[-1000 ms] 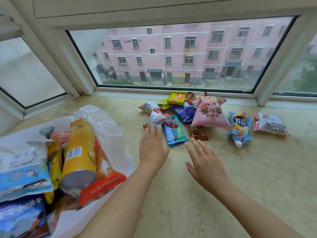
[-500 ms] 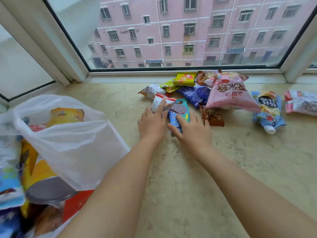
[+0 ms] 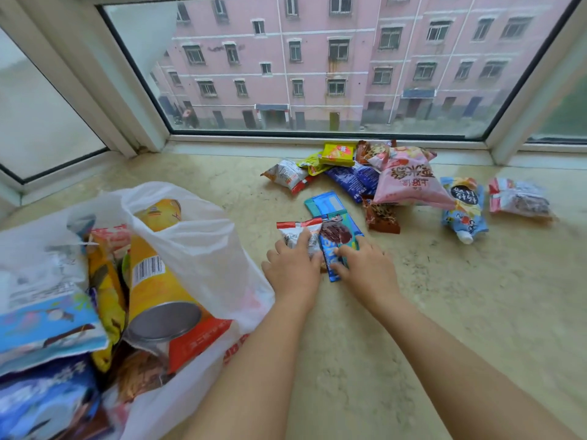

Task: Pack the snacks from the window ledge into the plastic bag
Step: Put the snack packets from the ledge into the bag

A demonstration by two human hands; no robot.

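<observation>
Snacks (image 3: 336, 236) pinched flat between left hand (image 3: 293, 269) and right hand (image 3: 365, 268), both closed on packets; slick wrappers could slip before reaching the bag (image 3: 203, 249).

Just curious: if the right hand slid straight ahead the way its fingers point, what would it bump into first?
Probably the teal packet, just beyond the blue chocolate bar under the right hand; depth is uncertain.
</observation>
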